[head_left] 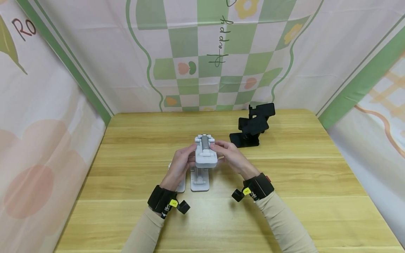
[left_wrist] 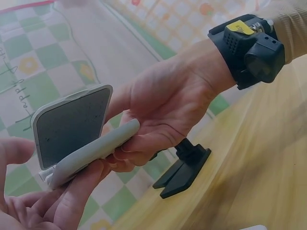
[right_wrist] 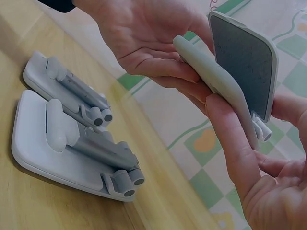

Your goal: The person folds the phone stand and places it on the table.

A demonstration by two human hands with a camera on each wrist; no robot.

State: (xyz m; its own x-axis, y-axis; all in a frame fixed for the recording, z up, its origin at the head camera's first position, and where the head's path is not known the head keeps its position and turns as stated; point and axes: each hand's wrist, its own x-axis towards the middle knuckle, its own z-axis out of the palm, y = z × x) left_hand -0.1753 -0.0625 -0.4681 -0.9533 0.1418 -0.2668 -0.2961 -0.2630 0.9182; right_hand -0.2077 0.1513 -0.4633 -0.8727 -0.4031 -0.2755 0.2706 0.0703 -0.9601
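A white folding phone stand (head_left: pixel 206 160) is held up above the table between both hands, its grey hinged arm facing upward in the head view. The left hand (head_left: pixel 181 160) grips it from the left side, and the right hand (head_left: pixel 232 156) grips the opposite side. In the right wrist view, the stand's plate with a dark pad (right_wrist: pixel 247 57) is tilted partly away from the pale base (right_wrist: pixel 216 79), and fingers of both hands curl under the base. Two more white phone stands, one nearer (right_wrist: pixel 72 143) and one behind it (right_wrist: pixel 62 86), lie folded side by side on the table below.
Black phone stands (head_left: pixel 254 124) stand close together at the back right of the wooden table (head_left: pixel 284 218). A patterned cloth (head_left: pixel 218 84) hangs behind the table's far edge, with more cloth at both sides. Each wrist wears a black strap with a small camera.
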